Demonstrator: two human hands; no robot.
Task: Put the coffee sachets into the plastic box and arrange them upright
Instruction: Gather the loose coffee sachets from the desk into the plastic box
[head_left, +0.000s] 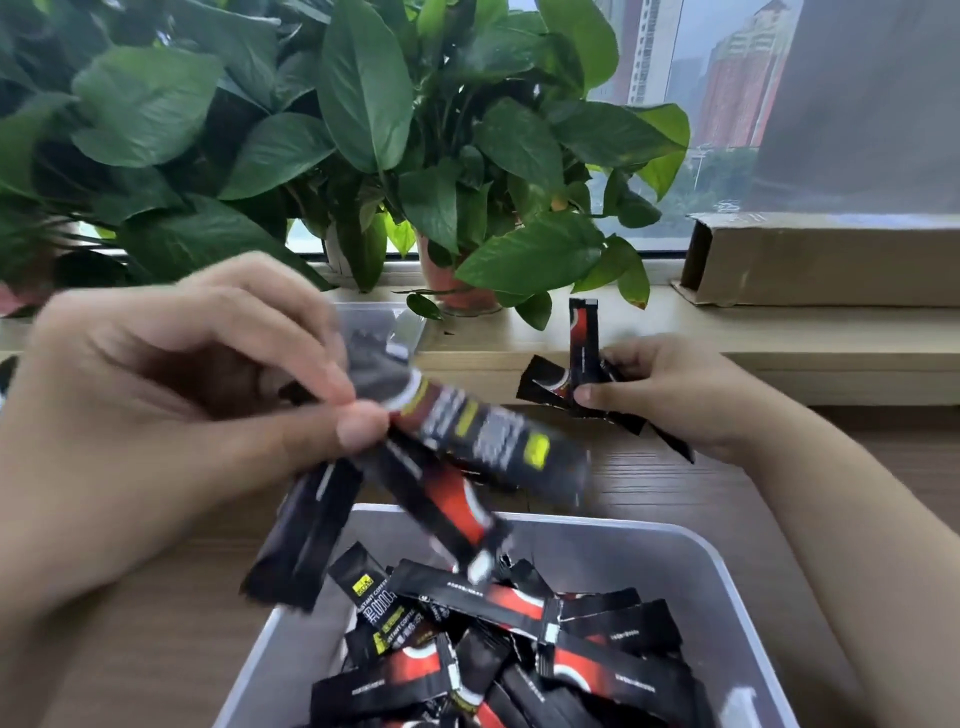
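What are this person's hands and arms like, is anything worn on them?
Nothing is worn. The left hand and right hand are bare: no gloves, rings or bracelets that I can see, and the nails look short and unpainted. The left forearm and right forearm show no sleeve or watch up to the frame's edge.

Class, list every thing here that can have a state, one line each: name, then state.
Left hand: pinches several sachets, fanned out.
Right hand: grips a bunch of sachets, one sticking up.
Plastic box: open, partly filled.
Sachets in box: lying jumbled, none upright.
Cardboard box: on its side, end open.
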